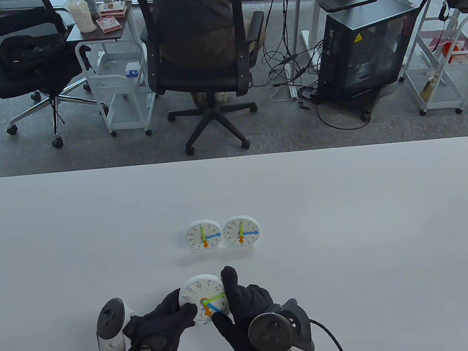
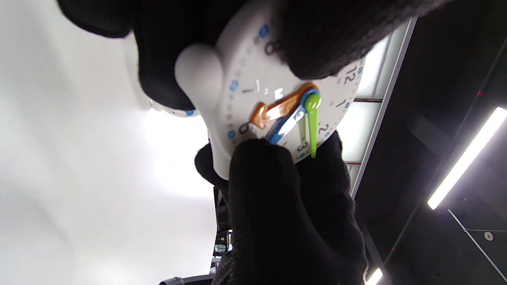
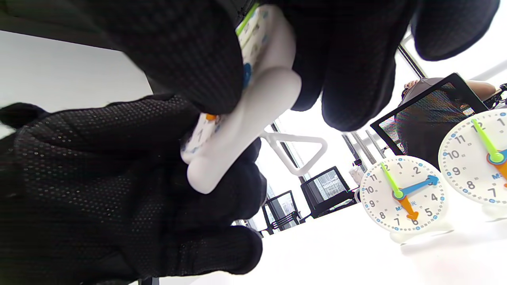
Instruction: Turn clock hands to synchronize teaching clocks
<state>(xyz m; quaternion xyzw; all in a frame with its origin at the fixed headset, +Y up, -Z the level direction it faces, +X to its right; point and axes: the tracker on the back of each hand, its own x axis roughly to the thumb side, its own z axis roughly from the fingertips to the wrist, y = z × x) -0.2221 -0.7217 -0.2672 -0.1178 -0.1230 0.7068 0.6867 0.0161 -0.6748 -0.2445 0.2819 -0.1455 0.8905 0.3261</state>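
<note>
Both gloved hands hold a white teaching clock lifted near the table's front edge. My left hand grips its left rim and my right hand grips its right rim, a fingertip at the blue hand. On this clock the green hand points near 3, the blue hand near 5 and the orange hand near 6. Its white foot shows in the right wrist view. Two more white clocks stand side by side farther back, the left one and the right one, both with green at 12, blue at 3, orange at 6.
The white table stretches around the clocks. Beyond its far edge stand office chairs, a white cart and a black computer case.
</note>
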